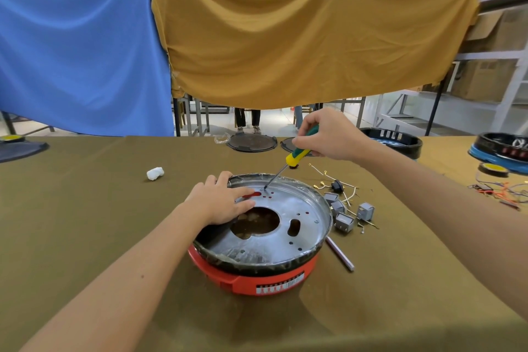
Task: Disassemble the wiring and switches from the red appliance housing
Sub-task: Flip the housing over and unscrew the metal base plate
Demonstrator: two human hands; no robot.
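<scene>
The red appliance housing [251,280] sits mid-table with a round metal plate [303,208] inside its dark rim, full of holes and cut-outs. My left hand [221,201] lies flat on the plate's left side, fingers spread, pressing it down. My right hand [328,134] grips a green and yellow screwdriver [300,151]; its tip touches a small hole at the plate's far side. Several grey switches [347,216] and loose white wires [340,186] lie on the table right of the housing.
A thin metal rod [340,254] lies right of the housing. A white wad [155,173] rests at the left. Dark round lids [251,142] and black housings [394,140] stand at the table's far edge, coloured wires [497,191] and a tape roll [493,170] at the right.
</scene>
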